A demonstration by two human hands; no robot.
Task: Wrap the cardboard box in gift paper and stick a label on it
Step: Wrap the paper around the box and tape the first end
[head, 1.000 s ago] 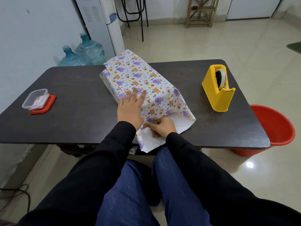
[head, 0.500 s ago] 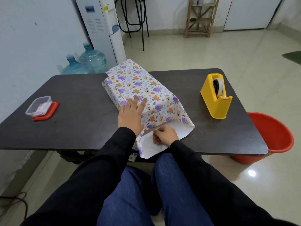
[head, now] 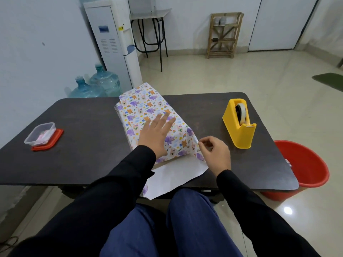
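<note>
While the left hand (head: 155, 135) lies flat, fingers straight and spread, on top of the gift paper (head: 146, 106), the cardboard box beneath it, fully covered and not itself visible, sits at the middle of the table (head: 83, 145). The right hand (head: 215, 154) has its fingers curled, thumb and forefinger pinching the paper at the near right corner. The near end is open; the white bottom flap (head: 176, 175) overhangs the table edge. Keep downward pressure on top so the box cannot slide. Crease the side flap tight against the corner before raising the bottom flap. The tape dispenser (head: 239, 127) stands just beside the right hand, ready for securing.
</note>
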